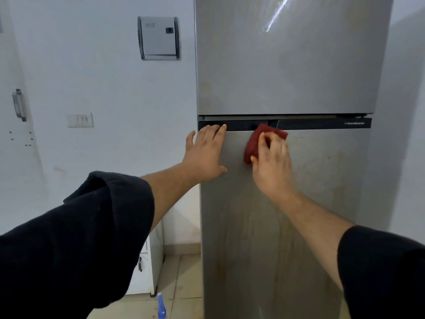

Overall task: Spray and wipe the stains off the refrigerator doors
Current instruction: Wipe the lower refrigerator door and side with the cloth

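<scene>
A tall silver refrigerator fills the right half of the view, with an upper door and a lower door split by a dark strip. Brownish streaks and stains run down the lower door. My right hand grips a red cloth and presses it against the top of the lower door, just under the dark strip. My left hand lies flat with straight fingers on the lower door's upper left corner. A blue spray bottle stands on the floor left of the fridge.
A white wall lies to the left with a grey wall box and a light switch plate. A door handle shows at far left. A low white cabinet stands on the tiled floor beside the fridge.
</scene>
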